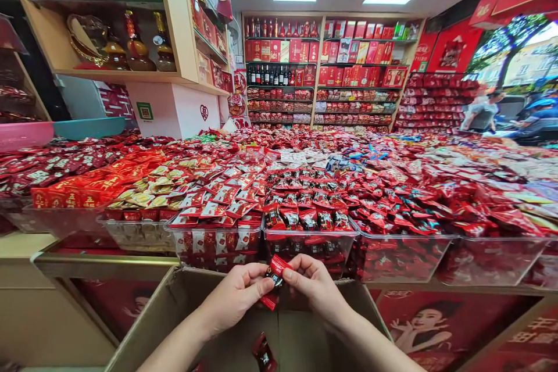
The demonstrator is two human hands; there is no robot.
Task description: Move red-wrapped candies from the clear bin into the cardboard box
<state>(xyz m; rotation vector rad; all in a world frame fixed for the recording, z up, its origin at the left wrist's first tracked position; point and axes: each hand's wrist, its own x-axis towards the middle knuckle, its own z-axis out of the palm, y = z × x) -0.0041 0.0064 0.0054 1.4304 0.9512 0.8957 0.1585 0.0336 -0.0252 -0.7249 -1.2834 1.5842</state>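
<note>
A red and black wrapped candy (pixel 277 272) is pinched between both hands, over an open cardboard box (pixel 305 337). My left hand (pixel 244 293) grips its left side with thumb and fingers. On its right side, the thumb and fingers of my right hand (pixel 311 285) are closed. Another dark red wrapped candy (pixel 264 353) lies inside the box, below the hands. Just beyond them, a clear plastic bin (pixel 311 238) holds rows of similar red and black candies.
Clear bins of wrapped sweets line the counter, including red and white packets (pixel 218 200) and red packets with teal (pixel 401 209). Shelves of bottles and boxes (pixel 322 70) stand behind. At the far right is a person (pixel 482 113) in a light top.
</note>
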